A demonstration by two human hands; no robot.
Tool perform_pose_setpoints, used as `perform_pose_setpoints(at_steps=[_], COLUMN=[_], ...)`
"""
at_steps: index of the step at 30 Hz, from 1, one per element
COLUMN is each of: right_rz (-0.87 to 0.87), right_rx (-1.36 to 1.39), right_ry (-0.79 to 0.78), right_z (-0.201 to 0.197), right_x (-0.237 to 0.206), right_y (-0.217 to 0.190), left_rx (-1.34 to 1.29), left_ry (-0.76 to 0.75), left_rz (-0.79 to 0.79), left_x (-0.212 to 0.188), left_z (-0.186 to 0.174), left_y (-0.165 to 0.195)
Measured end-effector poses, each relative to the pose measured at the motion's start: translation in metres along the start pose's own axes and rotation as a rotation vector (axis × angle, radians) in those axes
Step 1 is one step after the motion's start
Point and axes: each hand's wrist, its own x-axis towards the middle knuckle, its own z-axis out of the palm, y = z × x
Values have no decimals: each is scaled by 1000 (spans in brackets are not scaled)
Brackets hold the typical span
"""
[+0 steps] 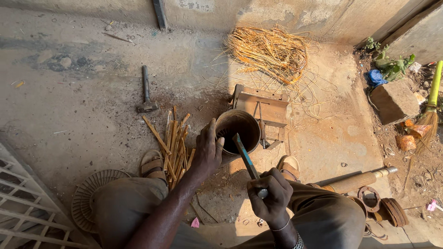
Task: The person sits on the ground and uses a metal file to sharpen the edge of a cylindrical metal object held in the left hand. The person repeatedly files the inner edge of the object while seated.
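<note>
- We see our left hand (207, 152) resting on the near rim of a round metal pot (238, 131), fingers loosely spread and draped over the edge, thumb toward the opening; it grips nothing tightly that we can make out.
- Our right hand (271, 197) is closed in a fist around the handle of a flat blade (244, 155), which slants up and to the left so that its tip lies over the pot's rim, just beside our left thumb.
- The pot stands upright on the concrete floor (83, 110) between our two sandalled feet, its dark inside open to us; we cannot tell what is in it.
- Touching the far right side of the pot is a small wooden stool (265, 108), lying tilted.
- A bundle of split cane sticks (174, 143) lies just left of the pot, beside our left sandal (152, 165).
- A hammer (146, 90) lies further left on the floor, well apart from our hands.
- A loose heap of orange straw-like fibre (270, 51) sits beyond the stool, near the wall.
- By our right knee lie a rusty pipe (357, 181) and some rusty metal rings (380, 205).
- A round woven disc (90, 196) shows under our left knee.
</note>
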Motion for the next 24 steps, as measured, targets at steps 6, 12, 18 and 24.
perform_pose_setpoints(at_steps=[6, 12, 18, 24], right_rz=[187, 174, -51, 195], right_rx=[109, 72, 71, 75], right_ry=[-132, -106, -23, -86], right_z=[-3, -6, -8, -13], right_x=[-6, -7, -5, 1], right_y=[1, 0, -10, -12], left_rx=[-9, -5, 8, -24], left_ry=[-44, 12, 15, 10], left_rz=[-35, 43, 10, -6], left_x=[0, 1, -1, 0], left_z=[0, 2, 2, 0], left_y=[0, -2, -2, 0])
